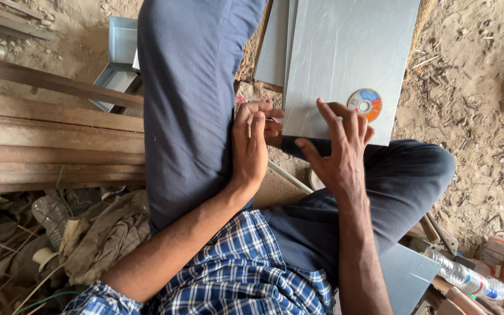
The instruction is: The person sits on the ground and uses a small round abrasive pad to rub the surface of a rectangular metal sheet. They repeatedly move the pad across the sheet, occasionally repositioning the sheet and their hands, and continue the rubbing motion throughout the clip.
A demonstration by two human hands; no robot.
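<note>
Head view, looking straight down: the right hand (340,153) is spread wide open, fingers fanned and pressing flat on the near edge of a flat grey rectangular metal sheet (339,52), which runs away from both hands across the sandy ground (473,87). Just beyond the right fingertips, a round abrasive cutting disc with an orange, blue and grey label (364,104) lies on that sheet. The left hand (249,143) is loosely curled, fingertips bent in at the sheet's near left corner; whether it pinches anything there, I cannot tell. Left of the left hand, a knee in dark blue trousers (191,99) rises. Further left lie long weathered wooden planks (48,146). Near the right elbow, a clear plastic bottle (468,279).
</note>
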